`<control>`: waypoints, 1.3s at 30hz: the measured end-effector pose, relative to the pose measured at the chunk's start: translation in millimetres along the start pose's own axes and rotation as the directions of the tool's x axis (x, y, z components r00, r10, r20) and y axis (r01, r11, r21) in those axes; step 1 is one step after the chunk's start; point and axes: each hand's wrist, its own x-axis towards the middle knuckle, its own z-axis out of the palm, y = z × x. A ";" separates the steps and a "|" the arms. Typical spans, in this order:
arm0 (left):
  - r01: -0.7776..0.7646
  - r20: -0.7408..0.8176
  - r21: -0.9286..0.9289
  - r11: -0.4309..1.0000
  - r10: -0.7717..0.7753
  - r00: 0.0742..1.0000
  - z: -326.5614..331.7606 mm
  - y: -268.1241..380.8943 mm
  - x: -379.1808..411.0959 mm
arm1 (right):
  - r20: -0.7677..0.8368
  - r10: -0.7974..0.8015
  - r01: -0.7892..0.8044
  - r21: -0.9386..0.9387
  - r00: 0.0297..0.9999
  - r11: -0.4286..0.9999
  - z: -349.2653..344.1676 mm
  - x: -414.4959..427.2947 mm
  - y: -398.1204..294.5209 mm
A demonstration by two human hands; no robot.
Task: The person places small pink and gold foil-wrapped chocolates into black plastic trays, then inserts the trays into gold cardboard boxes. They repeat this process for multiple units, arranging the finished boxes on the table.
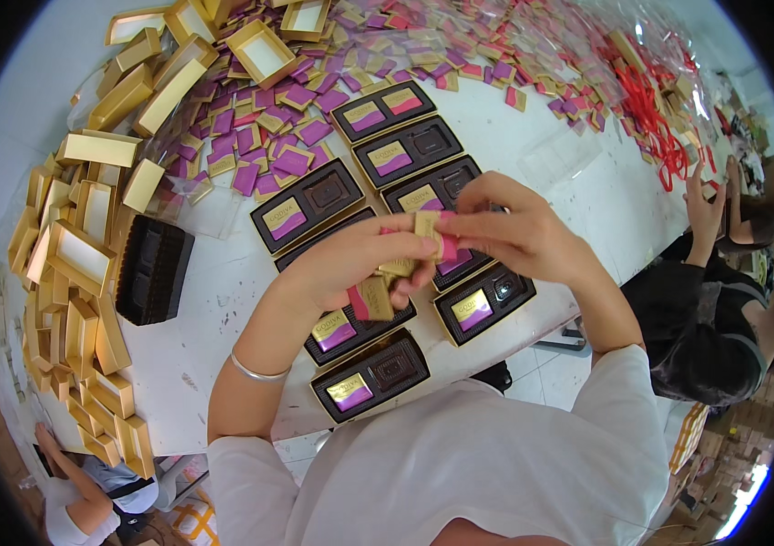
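Note:
My left hand holds several gold-and-red wrapped Godiva chocolates in its fingers. At its thumb, one gold-and-red chocolate is pinched on the other side by my right hand. Beneath both hands stand two rows of gold boxes with dark plastic trays. The farthest box carries a purple-banded chocolate beside a red-banded one. In the nearest box, one purple-banded chocolate lies in the left compartment and the right one is bare. My hands partly cover the middle boxes.
Loose wrapped chocolates spread across the back of the white table. Gold box parts are heaped at left beside stacked black trays. Red ribbons lie far right. Other people sit at right and lower left.

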 end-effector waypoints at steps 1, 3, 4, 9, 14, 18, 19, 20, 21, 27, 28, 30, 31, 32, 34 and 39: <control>0.053 0.103 -0.064 0.997 -0.046 0.994 -0.2 1.2 -1.5 | -0.042 -0.085 0.082 -0.062 0.996 0.995 -0.4 -1.5 0.8; 0.064 0.190 -0.191 0.980 -0.027 0.981 -3.5 -1.9 -0.1 | -0.151 -0.177 0.157 -0.139 0.973 0.978 -0.5 3.0 2.0; 0.053 0.202 -0.246 0.968 -0.002 0.979 -3.8 -3.9 0.8 | -0.193 -0.146 0.123 -0.127 0.970 0.984 -1.8 5.8 10.2; -0.043 0.136 -0.317 0.948 0.090 0.987 -9.1 -2.8 5.5 | -0.065 0.117 -0.129 -0.245 0.991 0.961 3.8 14.0 86.3; -0.088 0.106 -0.355 0.931 0.134 0.985 -10.3 -0.7 1.0 | 0.015 0.231 -0.231 0.120 0.973 0.966 15.1 22.9 113.6; -0.102 0.100 -0.422 0.901 0.158 0.982 -12.1 -0.6 3.6 | 0.154 0.273 -0.308 0.293 0.950 0.905 12.9 34.3 122.4; -0.100 0.098 -0.443 0.891 0.159 0.982 -13.3 -1.7 4.5 | 0.197 0.260 -0.312 0.314 0.945 0.897 12.6 36.7 123.9; -0.103 0.103 -0.449 0.887 0.166 0.981 -14.4 -2.7 5.3 | 0.209 0.254 -0.308 0.287 0.944 0.907 12.4 38.3 124.0; -0.108 0.107 -0.455 0.884 0.174 0.979 -15.3 -3.1 5.3 | 0.222 0.246 -0.301 0.263 0.944 0.917 12.0 40.7 123.6; -0.204 -0.035 -0.450 0.869 0.211 0.977 -11.4 0.5 2.8 | 0.060 0.263 -0.269 0.185 0.963 0.945 11.9 46.0 95.0; -0.232 -0.088 -0.442 0.867 0.216 0.973 -9.2 1.5 2.0 | -0.036 0.255 -0.243 0.202 0.966 0.949 10.0 43.6 78.4; -0.242 -0.103 -0.477 0.845 0.219 0.970 -12.1 -2.5 5.1 | -0.205 0.119 -0.075 0.213 0.971 0.974 6.6 37.8 34.1; -0.243 -0.115 -0.491 0.837 0.214 0.970 -13.3 -4.3 5.8 | -0.156 -0.027 0.039 0.078 0.987 0.996 9.4 37.7 16.2; -0.243 -0.155 -0.450 0.859 0.193 0.969 -10.9 -4.7 6.4 | -0.117 -0.038 0.041 0.025 0.992 0.999 17.4 36.3 7.3; -0.188 -0.138 -0.423 0.886 0.142 0.980 -12.8 -9.0 8.4 | -0.096 -0.028 0.026 -0.020 0.995 0.999 23.9 29.8 -0.3; -0.108 -0.073 -0.333 0.937 0.089 0.993 2.0 -3.0 4.1 | -0.185 -0.068 0.058 -0.059 0.980 0.997 32.2 4.0 7.4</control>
